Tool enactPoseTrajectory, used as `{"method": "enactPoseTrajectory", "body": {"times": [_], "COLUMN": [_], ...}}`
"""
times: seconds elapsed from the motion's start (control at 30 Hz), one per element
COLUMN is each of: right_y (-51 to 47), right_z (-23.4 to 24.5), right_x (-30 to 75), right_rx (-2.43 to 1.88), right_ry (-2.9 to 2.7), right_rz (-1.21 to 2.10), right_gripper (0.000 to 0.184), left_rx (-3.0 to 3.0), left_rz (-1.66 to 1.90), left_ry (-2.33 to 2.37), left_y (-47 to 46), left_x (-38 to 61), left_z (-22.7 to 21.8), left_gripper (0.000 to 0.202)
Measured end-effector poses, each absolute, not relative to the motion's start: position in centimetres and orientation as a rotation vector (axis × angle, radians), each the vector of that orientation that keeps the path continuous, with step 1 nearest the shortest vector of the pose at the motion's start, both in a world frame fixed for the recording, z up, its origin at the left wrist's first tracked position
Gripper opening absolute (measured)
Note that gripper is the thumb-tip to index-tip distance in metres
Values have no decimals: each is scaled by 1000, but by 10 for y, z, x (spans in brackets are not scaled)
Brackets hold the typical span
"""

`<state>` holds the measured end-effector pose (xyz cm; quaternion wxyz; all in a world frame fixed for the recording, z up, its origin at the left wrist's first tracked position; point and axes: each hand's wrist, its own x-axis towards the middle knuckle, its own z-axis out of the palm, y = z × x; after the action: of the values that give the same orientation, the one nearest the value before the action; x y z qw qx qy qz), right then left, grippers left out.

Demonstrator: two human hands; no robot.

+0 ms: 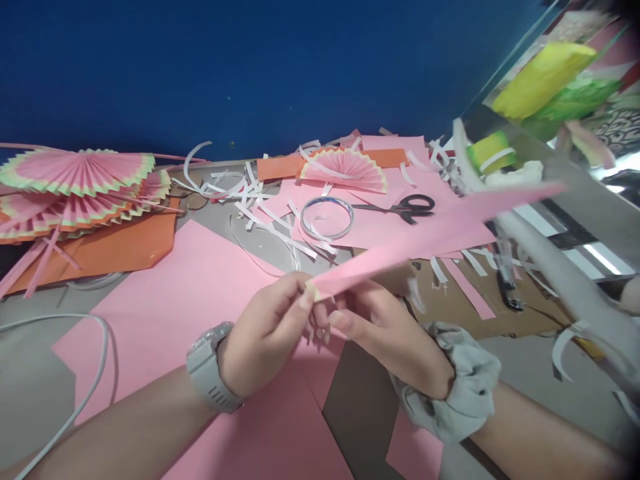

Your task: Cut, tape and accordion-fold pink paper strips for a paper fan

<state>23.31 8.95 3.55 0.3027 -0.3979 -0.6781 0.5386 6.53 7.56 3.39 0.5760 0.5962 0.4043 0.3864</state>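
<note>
Pink paper strip (pixel 376 262) is pinched, in the head view, at its yellowish end between thumb and fingers of the left hand (pixel 267 333). Right-hand fingers (pixel 369 299) are curled close beneath it, their grip impossible to tell; scissors (pixel 417 205) are seen beyond the fingertips.

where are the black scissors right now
In the head view, the scissors lie right of centre on pink paper, beyond the right hand, just right of the tape roll.
</note>
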Motion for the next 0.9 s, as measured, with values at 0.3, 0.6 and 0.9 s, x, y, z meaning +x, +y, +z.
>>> {"method": "enactPoseTrajectory", "body": {"times": [0.3,0.6,0.9], "right_y": [86,87,85], "right_z": [31,32,28], "right_x": [230,229,225], "right_rx": [-1163,-1231,-1174], "right_ry": [-1428,-1530,-1280], "right_rz": [1608,1473,1797], "right_gripper": [28,29,31], "left_rx": [1438,1386,1309], "left_rz": [748,753,631], "left_ry": [878,919,948], "left_y": [75,76,78], "left_x": [67,69,71], "left_z": [30,32,30], "left_gripper": [23,27,34]}}
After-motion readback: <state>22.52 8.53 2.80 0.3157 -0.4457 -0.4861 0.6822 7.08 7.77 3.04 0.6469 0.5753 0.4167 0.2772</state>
